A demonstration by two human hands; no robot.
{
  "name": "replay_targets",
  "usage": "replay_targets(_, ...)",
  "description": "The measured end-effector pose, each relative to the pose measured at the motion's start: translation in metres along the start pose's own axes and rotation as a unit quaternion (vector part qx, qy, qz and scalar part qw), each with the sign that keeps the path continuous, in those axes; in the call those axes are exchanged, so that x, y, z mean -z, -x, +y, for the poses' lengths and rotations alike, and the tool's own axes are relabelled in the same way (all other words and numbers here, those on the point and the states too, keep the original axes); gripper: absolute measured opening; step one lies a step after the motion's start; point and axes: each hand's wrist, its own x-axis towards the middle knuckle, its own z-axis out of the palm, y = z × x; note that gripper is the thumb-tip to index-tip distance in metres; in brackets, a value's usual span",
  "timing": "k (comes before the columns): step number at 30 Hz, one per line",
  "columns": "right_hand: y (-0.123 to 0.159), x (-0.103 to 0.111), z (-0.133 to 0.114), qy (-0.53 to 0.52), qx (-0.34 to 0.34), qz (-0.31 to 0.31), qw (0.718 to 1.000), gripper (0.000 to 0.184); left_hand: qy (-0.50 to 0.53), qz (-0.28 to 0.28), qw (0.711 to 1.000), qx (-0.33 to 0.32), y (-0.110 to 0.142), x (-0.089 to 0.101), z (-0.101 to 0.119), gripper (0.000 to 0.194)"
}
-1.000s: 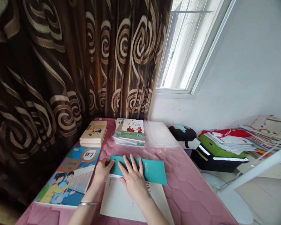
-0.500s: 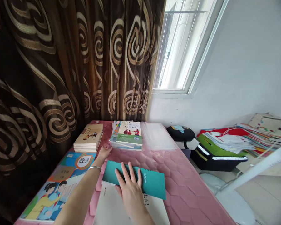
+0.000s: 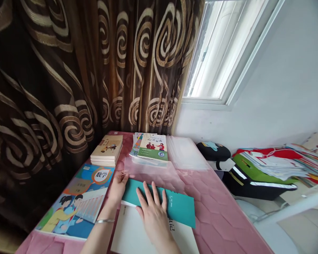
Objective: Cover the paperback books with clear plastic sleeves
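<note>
A white book [image 3: 132, 225] with a teal band [image 3: 181, 208] across its far part lies in front of me. My right hand [image 3: 155, 218] rests flat on it, fingers spread over the band. At the band's far left corner, my left hand [image 3: 118, 185] has its fingers pinched on the edge of a transparent plastic book cover [image 3: 153, 171]. This film stands out beyond the book's far edge, slightly raised. Just left of my left wrist is a blue maths textbook [image 3: 88, 183] with cartoon children on it.
Behind are a stack of tan books [image 3: 107, 148], a pile of booklets [image 3: 153, 148] and more transparent covers [image 3: 188, 153], on a pink padded tabletop [image 3: 214, 211]. To the right are a black case [image 3: 214, 151], a green-and-black box [image 3: 254, 176] with papers, and a white stand [image 3: 294, 204].
My left hand has drawn back toward the book's corner, and the transparent film now shows lifted behind the band. My right hand stays on the book. The view has shifted slightly left.
</note>
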Motion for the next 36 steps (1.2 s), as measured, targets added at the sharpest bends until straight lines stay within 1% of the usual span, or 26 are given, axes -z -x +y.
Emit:
replay_targets(3,0.001,-0.002,-0.001,0.01,0.001,0.0,1.0,0.049,0.045,-0.02,0.999,-0.007,0.015,0.002,-0.001,0.049)
replay_targets(7,0.001,-0.002,0.0,0.022,0.004,-0.01,1.0,0.048,0.09,-0.013,0.996,0.014,0.026,0.003,-0.004,0.065)
replay_targets(9,0.001,-0.002,0.0,0.026,0.003,-0.017,1.0,0.048,0.094,-0.01,0.995,0.03,0.03,0.002,-0.003,0.072)
replay_targets(11,0.001,-0.001,0.0,0.029,0.004,-0.025,0.999,0.048,0.095,-0.012,0.995,0.042,0.033,0.002,-0.001,0.075)
replay_targets(15,0.001,0.001,0.0,0.034,0.011,-0.035,0.999,0.049,0.092,-0.03,0.994,0.042,0.036,0.003,0.003,0.07)
replay_targets(19,0.0,0.002,0.001,0.031,0.018,-0.037,0.999,0.049,0.066,-0.05,0.996,0.015,0.036,0.003,0.002,0.06)
replay_targets(23,-0.001,0.005,0.002,0.016,0.018,-0.04,0.999,0.047,0.038,-0.064,0.997,0.013,0.037,0.001,0.0,0.059)
replay_targets(26,-0.001,0.006,0.002,-0.01,0.007,-0.042,0.999,0.044,0.01,-0.053,0.998,0.015,0.038,0.0,0.0,0.06)
replay_targets(28,-0.002,0.007,0.001,-0.03,-0.001,-0.041,0.999,0.042,-0.005,-0.042,0.999,0.005,0.037,0.0,-0.001,0.058)
replay_targets(32,-0.007,0.013,0.002,-0.069,-0.018,-0.013,0.997,0.032,-0.031,-0.001,0.999,-0.025,0.031,0.003,-0.01,0.056)
replay_targets(34,-0.01,0.02,0.009,-0.083,-0.028,0.008,0.996,0.028,-0.04,0.018,0.998,-0.038,0.028,0.005,-0.015,0.055)
replay_targets(36,-0.011,0.026,0.023,-0.086,-0.047,0.031,0.995,0.027,-0.045,0.033,0.997,-0.049,0.025,0.006,-0.02,0.056)
